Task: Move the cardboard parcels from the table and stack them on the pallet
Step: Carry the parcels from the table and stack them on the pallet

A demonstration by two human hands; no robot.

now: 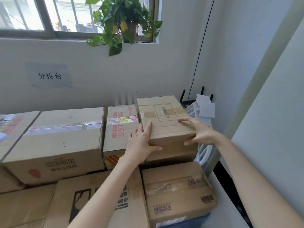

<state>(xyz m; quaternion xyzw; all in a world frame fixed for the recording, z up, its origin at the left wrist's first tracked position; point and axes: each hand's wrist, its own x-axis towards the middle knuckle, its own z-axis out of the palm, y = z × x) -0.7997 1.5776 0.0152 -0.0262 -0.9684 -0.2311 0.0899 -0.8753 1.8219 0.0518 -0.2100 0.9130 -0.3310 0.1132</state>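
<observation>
A plain brown parcel with brown tape sits at the back right of the table, on top of another box. My left hand clasps its near left corner, fingers along the left side and thumb under the front face. My right hand grips the near right corner, fingers on top, thumb on the front. A red-printed parcel stands just to its left. A big parcel lies further left. Two more parcels, one with a black print and one taped, fill the front. The pallet is out of view.
A white wall with a paper sign rises behind the boxes. A potted plant hangs over the window sill. White paper slips and a black router with antennas crowd the right corner, next to a white panel.
</observation>
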